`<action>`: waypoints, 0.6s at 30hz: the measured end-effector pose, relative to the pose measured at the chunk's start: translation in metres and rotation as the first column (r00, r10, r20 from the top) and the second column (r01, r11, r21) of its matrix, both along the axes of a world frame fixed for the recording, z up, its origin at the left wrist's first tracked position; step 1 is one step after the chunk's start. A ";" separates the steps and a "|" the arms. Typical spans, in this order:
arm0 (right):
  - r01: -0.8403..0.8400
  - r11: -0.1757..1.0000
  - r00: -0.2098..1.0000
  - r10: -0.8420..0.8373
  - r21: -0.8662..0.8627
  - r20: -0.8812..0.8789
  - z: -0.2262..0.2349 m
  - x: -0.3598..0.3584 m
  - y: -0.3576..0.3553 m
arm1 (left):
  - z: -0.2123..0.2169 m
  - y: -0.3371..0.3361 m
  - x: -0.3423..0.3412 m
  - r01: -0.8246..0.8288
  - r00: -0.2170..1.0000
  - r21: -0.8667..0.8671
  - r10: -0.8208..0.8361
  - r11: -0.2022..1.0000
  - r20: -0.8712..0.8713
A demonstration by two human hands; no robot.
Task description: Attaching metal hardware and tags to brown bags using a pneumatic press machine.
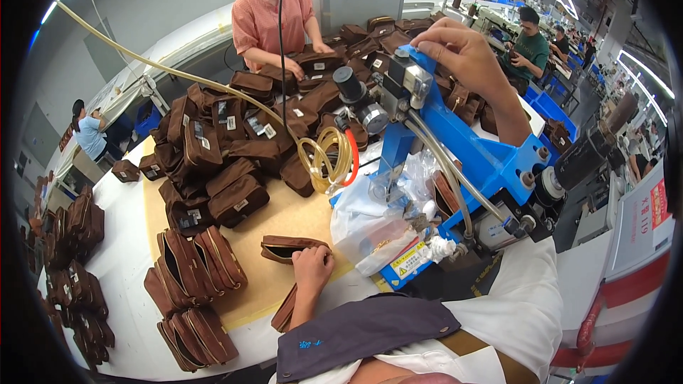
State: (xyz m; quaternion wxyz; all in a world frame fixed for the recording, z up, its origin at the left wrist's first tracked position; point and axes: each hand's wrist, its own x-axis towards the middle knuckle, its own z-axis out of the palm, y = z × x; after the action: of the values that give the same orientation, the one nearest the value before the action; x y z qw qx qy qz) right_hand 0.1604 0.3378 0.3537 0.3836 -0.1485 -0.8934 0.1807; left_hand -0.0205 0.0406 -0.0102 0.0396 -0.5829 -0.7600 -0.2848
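My left hand (313, 269) is closed on the right end of a brown zip pouch (277, 247), whose zipped mouth gapes open. The pouch lies on the tan board in front of me. Under my left wrist, a second brown pouch (284, 311) is partly hidden by my forearm. My right hand (459, 50) is raised at the upper end of a blue press machine (455, 124), fingers curled together by its tip. What those fingers hold, if anything, cannot be made out. Clear plastic bags (373, 220) hang around the machine's base.
Brown pouches with open zips (196, 263) stand in rows at the left, and a large heap of brown pouches (235, 135) covers the far table. A yellow air hose (324, 163) coils beside the machine. Across the table a person in a pink shirt (274, 21) handles pouches.
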 end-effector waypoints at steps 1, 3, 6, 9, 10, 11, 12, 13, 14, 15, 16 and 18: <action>0.016 0.998 1.000 -0.015 -0.067 0.009 -0.001 0.000 0.000 | 0.000 -0.001 0.000 0.018 1.000 -0.036 -0.018 0.999 0.016; -0.016 1.000 1.000 0.016 -0.027 0.000 -0.001 0.000 0.001 | 0.000 0.001 -0.001 0.006 1.000 0.009 -0.006 1.000 0.007; -0.045 0.999 0.999 0.045 -0.005 0.016 -0.004 0.002 0.004 | -0.002 0.000 -0.001 0.012 1.000 0.005 -0.012 1.000 0.009; -0.046 0.997 0.999 0.046 -0.054 -0.006 -0.004 0.003 0.009 | -0.003 0.000 -0.002 0.014 1.000 0.003 -0.015 1.000 0.020; -0.053 0.998 0.998 0.052 -0.038 -0.031 -0.004 0.003 0.009 | -0.003 0.000 -0.002 0.011 1.000 -0.001 -0.011 1.000 0.017; -0.037 0.999 0.998 0.035 -0.037 -0.050 -0.004 0.005 0.010 | -0.002 0.000 -0.002 0.022 1.000 -0.018 -0.022 1.000 0.019; -0.058 0.998 0.997 0.057 -0.023 -0.057 -0.004 0.005 0.010 | -0.002 -0.001 -0.002 0.010 1.000 -0.006 -0.010 1.000 0.011; -0.057 0.998 0.998 0.057 -0.005 -0.025 -0.003 0.007 0.009 | -0.001 -0.001 -0.001 0.012 1.000 -0.012 -0.012 1.000 0.015; -0.047 0.999 0.999 0.047 0.006 -0.001 -0.003 0.008 0.009 | 0.000 -0.001 -0.001 0.030 0.999 -0.032 -0.029 0.999 0.027; -0.055 0.998 0.998 0.055 0.008 0.008 -0.003 0.008 0.008 | 0.001 -0.002 0.000 0.015 1.000 -0.023 -0.014 1.000 0.019; -0.067 0.998 0.998 0.067 0.005 0.020 -0.003 0.008 0.007 | 0.002 -0.001 -0.001 0.017 1.000 -0.019 -0.016 1.000 0.020; -0.082 0.997 0.996 0.082 -0.002 0.032 -0.002 0.006 0.005 | 0.002 -0.001 -0.001 0.015 1.000 -0.019 -0.015 1.000 0.021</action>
State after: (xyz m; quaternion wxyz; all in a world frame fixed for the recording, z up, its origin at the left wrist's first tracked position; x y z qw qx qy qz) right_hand 0.1659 0.3426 0.3514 0.3615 -0.1147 -0.9047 0.1942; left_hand -0.0210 0.0395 -0.0080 0.0239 -0.5859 -0.7586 -0.2840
